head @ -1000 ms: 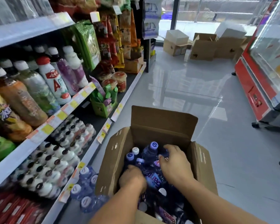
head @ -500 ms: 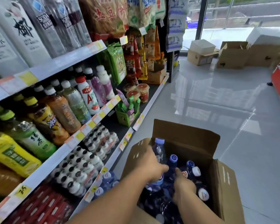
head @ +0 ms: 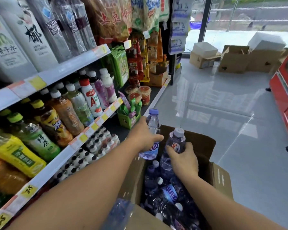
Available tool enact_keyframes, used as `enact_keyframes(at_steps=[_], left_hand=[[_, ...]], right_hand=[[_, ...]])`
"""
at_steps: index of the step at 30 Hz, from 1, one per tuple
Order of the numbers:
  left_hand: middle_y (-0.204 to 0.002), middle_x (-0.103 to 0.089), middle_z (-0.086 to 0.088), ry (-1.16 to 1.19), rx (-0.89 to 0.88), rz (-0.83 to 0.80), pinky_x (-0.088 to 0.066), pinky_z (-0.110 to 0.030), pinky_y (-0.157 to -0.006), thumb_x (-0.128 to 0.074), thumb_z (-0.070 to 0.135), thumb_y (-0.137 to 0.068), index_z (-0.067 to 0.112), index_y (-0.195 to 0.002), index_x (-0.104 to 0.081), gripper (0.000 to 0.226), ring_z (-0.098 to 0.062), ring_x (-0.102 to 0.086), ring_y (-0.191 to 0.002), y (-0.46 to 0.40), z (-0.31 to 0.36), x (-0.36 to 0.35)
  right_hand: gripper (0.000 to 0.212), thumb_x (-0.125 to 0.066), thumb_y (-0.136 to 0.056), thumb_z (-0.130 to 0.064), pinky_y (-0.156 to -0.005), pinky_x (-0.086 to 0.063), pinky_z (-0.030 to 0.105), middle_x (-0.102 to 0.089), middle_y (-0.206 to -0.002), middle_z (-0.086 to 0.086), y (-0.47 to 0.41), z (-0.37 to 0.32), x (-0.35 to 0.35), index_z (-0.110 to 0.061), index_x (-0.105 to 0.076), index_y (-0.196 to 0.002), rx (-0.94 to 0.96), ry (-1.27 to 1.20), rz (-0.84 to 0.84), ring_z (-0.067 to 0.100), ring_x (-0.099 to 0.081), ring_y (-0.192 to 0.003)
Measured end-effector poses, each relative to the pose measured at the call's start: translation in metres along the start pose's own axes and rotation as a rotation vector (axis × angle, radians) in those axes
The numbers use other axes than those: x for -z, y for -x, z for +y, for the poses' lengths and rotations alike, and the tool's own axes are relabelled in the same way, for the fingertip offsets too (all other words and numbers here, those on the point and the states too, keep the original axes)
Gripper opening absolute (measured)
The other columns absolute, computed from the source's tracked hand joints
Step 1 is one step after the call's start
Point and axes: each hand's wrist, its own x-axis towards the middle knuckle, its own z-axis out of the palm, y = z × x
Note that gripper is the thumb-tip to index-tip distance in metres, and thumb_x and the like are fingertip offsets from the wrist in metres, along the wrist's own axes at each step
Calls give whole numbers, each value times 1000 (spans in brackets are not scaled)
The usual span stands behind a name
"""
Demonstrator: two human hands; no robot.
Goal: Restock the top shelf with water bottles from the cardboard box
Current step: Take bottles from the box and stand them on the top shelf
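**Two bottles coming out of the box, one in each hand**

The left hand (head: 144,136) is wrapped round the middle of a clear water bottle (head: 152,135) with a pale lilac cap, holding it upright above the box's 10 o'clock corner, clear of the other bottles. The right hand (head: 184,159) grasps a second water bottle (head: 175,143) just below its shoulder, fingers curled over the label; its lower body is still down among the packed bottles. The two bottles stand just beside each other, apart by a narrow gap.

The cardboard box (head: 221,178) sits on the floor at 6 o'clock, flaps open, with many more purple-labelled bottles lying jumbled inside. The shelf unit runs along 9 to 11 o'clock; the highest shelf edge in view (head: 70,67) carries tall soda-water and coconut-water bottles.

Handling, as a judgement: full bottles will be moderately heavy, and the thin plastic walls likely give under a squeeze. The smooth film label may slip, so a full wrap round the ribbed waist, as the left hand has, looks surer than a hold near the neck.
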Motion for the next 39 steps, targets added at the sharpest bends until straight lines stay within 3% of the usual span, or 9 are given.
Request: enact_keyframes(at_steps=[5,8,14,20,23,26,29,33,39], left_hand=[[-114,-62,0,158,-53,119,-52,-41,-93,-86,35,-72,27,-135,-40,78,-25,-62,-102,-8,21,52],[-95,-59,3,215,-116,198,-53,-39,-87,-85,31,-75,26,-123,-43,64,-24,-63,-96,-4,46,95],[-117,-57,-11,313,-143,337,-54,-47,-86,-85,33,-75,20,-137,-26,87,-28,-61,-98,19,116,193],[-122,-56,-23,303,-145,415,-54,-50,-87,-87,38,-70,30,-141,-24,95,-34,-62,-101,68,217,306],[-117,-57,-15,283,-154,419,-53,-48,-87,-86,35,-74,27,-140,-26,89,-30,-61,-100,96,269,365],[-111,-60,-10,298,-149,464,-55,-46,-84,-86,33,-74,21,-135,-32,83,-26,-62,-96,120,317,423],[-104,-60,-5,279,-150,520,-51,-37,-73,-86,33,-74,20,-131,-34,78,-21,-61,-87,136,362,478],[-102,-54,-1,275,-152,558,-51,-38,-75,-83,32,-79,28,-139,-29,81,-18,-59,-85,164,416,539],[-104,-57,1,286,-102,681,-56,-41,-78,-83,32,-79,32,-123,-31,68,-19,-62,-87,202,460,606]], right_hand=[[36,-68,-86,-46,-63,-47,27,-65,-98,-10,2,-78,14,-27,-53,-113,209,-71,-93,5,-64,-80],[40,-68,-83,-50,-74,-54,34,-67,-98,-11,-2,-141,23,-28,-56,-115,338,-141,-101,9,-67,-84],[36,-68,-83,-51,-69,-50,31,-68,-91,-8,3,-278,60,-29,-63,-110,536,-201,-102,10,-65,-80],[42,-68,-81,-57,-72,-51,35,-69,-93,-3,31,-414,114,-26,-65,-109,574,-210,-158,17,-65,-82],[42,-68,-81,-59,-68,-48,34,-67,-89,-6,47,-477,142,-26,-64,-107,582,-233,-176,17,-63,-78],[70,-63,-73,-73,-72,-50,38,-65,-95,-4,65,-544,171,-21,-59,-119,592,-231,-203,20,-64,-84],[55,-65,-81,-64,-69,-46,33,-64,-91,-8,75,-609,199,-22,-56,-116,605,-215,-207,14,-62,-79],[79,-63,-72,-75,-69,-50,38,-63,-106,0,87,-687,229,-21,-55,-129,683,-232,-239,20,-62,-84],[77,-67,-86,-56,-81,-50,39,-60,-111,1,105,-773,255,-15,-42,-146,726,-299,-330,21,-60,-94]])
